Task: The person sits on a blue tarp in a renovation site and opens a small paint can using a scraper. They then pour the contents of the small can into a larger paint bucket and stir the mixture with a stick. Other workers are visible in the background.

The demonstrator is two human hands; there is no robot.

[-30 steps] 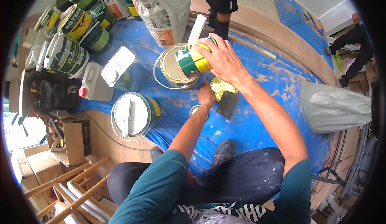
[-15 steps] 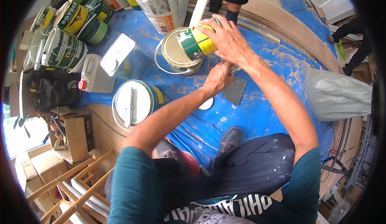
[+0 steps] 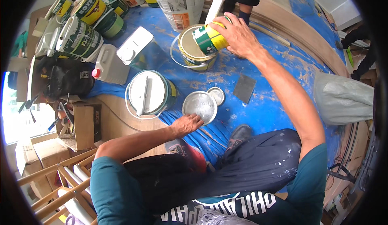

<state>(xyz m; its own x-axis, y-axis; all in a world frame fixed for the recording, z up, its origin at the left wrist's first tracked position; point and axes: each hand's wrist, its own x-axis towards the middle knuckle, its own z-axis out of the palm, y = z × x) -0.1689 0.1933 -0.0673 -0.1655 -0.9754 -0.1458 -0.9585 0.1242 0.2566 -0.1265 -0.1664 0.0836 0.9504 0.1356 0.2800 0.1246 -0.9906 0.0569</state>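
My right hand [image 3: 241, 37] is wrapped around a green and yellow paint can [image 3: 211, 38]. The can is tilted, its lower-left end over a larger open pail [image 3: 190, 47] of beige contents. Below, my left hand [image 3: 188, 125] has its fingers closed at the near rim of a shallow, round silver metal dish [image 3: 200, 106]. Partly behind the dish lies a small round lid [image 3: 218, 95] on the blue sheet. A white-topped pail [image 3: 148, 92] stands to the left, with a flat, pale tool [image 3: 143, 97] across it.
A dark square sheet [image 3: 244, 88] lies on the blue floor covering [image 3: 226, 77]. A jug with a red cap [image 3: 111, 65], a rectangular tin [image 3: 135, 45] and several paint pails [image 3: 81, 39] stand at the left. Past the open pail are a large sack [image 3: 180, 7] and another person's leg [image 3: 244, 7].
My left hand has moved from under the tilted can toward me and left, and the silver dish now shows beside it. My right hand still holds the can over the pail.
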